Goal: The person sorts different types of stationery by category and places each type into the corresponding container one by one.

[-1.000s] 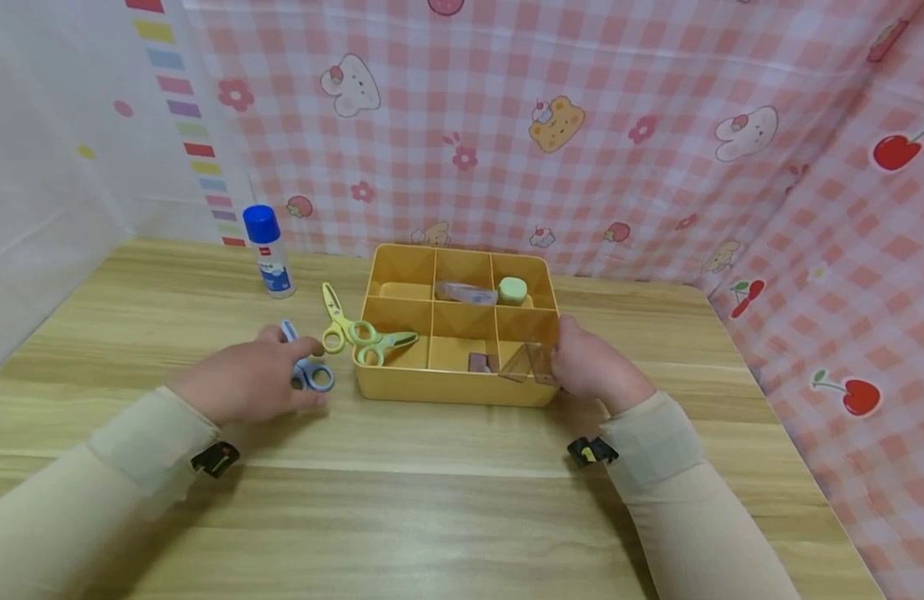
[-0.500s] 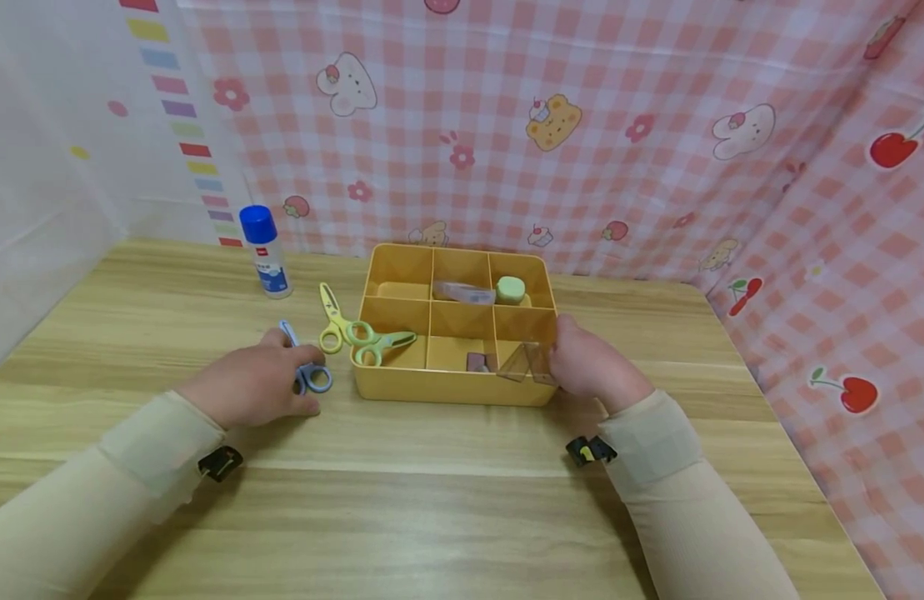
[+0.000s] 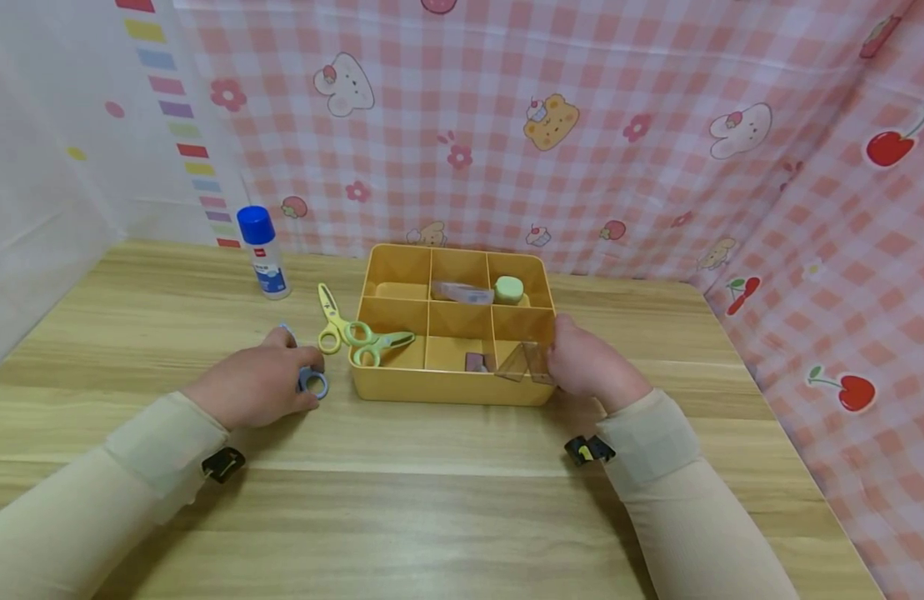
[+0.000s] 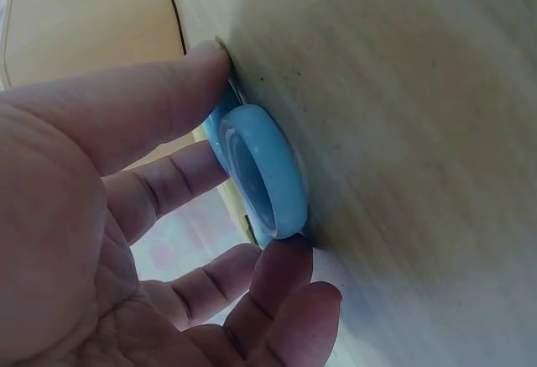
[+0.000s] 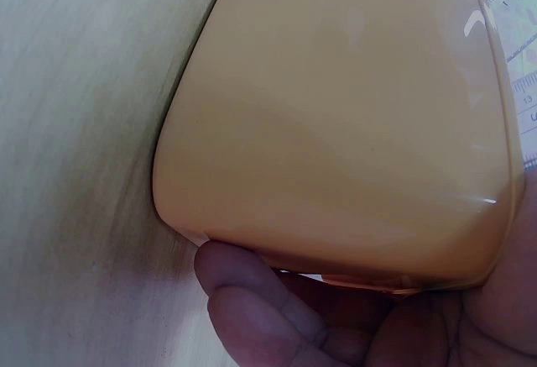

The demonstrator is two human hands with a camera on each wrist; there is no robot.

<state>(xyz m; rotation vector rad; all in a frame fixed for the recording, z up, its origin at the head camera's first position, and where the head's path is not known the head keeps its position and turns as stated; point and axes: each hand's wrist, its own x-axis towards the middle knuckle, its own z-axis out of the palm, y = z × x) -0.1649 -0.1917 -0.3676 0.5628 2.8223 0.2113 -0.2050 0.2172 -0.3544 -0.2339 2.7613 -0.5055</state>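
My left hand (image 3: 255, 383) pinches a pair of blue scissors (image 4: 281, 161) by the handles, low over the wooden table. In the left wrist view the thumb lies on one side of the handle loops and fingertips on the other; the hand hides most of the blades. My right hand (image 3: 587, 360) grips the right end of a yellow divided organizer box (image 3: 450, 388), its fingers curled against the end wall. Green scissors (image 3: 392, 341) lie in the front left compartment, their handles over the box's edge. Yellow scissors (image 3: 330, 307) lie on the table just left of the box.
A glue stick (image 3: 267, 262) with a blue cap stands at the back left. Inside the box are a clear triangular ruler (image 3: 516, 362), a small purplish piece (image 3: 474, 362), a translucent item (image 3: 463, 292) and a light green rounded block (image 3: 509, 289). Checked curtains close off the back and right.
My left hand's fingers have drawn in around the blue scissors, and less of the scissors shows. The right hand stays on the box. The whole view has shifted slightly.
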